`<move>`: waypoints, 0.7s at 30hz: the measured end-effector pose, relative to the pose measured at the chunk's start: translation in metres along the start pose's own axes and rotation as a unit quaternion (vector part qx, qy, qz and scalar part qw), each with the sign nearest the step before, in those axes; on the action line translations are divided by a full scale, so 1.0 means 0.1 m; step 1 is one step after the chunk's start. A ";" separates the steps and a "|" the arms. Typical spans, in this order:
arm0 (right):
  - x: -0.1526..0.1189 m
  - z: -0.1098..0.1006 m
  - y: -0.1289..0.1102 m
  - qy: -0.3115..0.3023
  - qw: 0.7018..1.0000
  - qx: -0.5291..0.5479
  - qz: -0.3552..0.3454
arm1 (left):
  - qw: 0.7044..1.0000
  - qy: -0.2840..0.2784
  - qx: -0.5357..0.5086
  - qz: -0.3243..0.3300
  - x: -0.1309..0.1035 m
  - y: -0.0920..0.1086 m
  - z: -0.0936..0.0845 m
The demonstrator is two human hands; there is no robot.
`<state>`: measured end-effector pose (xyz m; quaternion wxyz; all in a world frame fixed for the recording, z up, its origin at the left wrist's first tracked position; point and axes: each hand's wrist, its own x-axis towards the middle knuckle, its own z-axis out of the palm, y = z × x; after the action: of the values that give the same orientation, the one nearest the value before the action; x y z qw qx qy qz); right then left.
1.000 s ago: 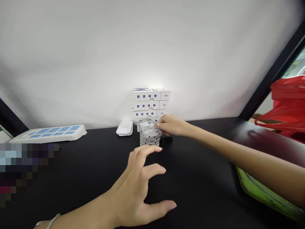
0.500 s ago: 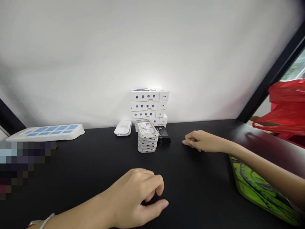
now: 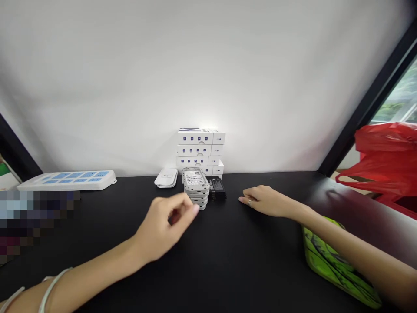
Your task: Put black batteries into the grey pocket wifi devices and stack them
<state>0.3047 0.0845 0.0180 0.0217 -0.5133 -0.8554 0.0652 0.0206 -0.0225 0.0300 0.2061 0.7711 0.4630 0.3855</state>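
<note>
My left hand [image 3: 169, 224] is raised over the table in front of a stack of white device housings [image 3: 196, 180]. Its fingers are loosely bent, the thumb tip close to the index finger in this view, and nothing shows in them. The thumb overlaps the lower edge of the stack; I cannot tell whether they touch. Several black batteries [image 3: 217, 187] lie just right of the housings. Further right, my right hand [image 3: 265, 201], with a ring, rests low over the table, fingers slightly curled and apart, no object visible in it. White covers [image 3: 166, 178] are piled left of the housings.
Behind the housings, white boxes [image 3: 198, 150] are stacked against the white wall. A white and blue power strip [image 3: 68, 180] lies at the left, with a blurred-out area before it. A green patterned item [image 3: 339, 265] lies under my right forearm. Red plastic bags [image 3: 387, 156] stand at far right.
My left hand has moved forward and to the left, up to the stack of housings, its thumb and index finger closer together. My right hand has hardly moved. The view has shifted slightly.
</note>
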 end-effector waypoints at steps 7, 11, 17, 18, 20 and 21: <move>-0.01 0.00 -0.02 0.013 1.000 -0.018 -0.001 | 0.983 0.034 0.027 -0.177 0.66 -0.25 -0.30; -0.02 0.00 -0.03 0.009 1.000 -0.014 -0.006 | 0.971 -0.050 0.028 -0.232 0.84 -0.39 -0.31; -0.01 0.01 -0.01 0.020 0.999 0.027 -0.002 | 0.965 -0.057 0.079 -0.242 0.77 -0.33 -0.37; -0.01 0.01 -0.01 0.023 0.999 0.040 0.003 | 0.965 -0.054 0.091 -0.240 0.72 -0.30 -0.41; -0.02 -0.01 -0.01 0.026 0.997 0.076 0.018 | 0.965 -0.049 0.113 -0.231 0.61 -0.22 -0.49; -0.02 -0.02 -0.01 0.023 0.994 0.099 0.027 | 0.966 -0.049 0.120 -0.224 0.53 -0.16 -0.52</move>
<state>0.3048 0.0821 0.0203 0.0906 -0.5333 -0.8296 0.1385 -0.0142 0.0300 0.0725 0.2156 0.6846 0.6562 0.2330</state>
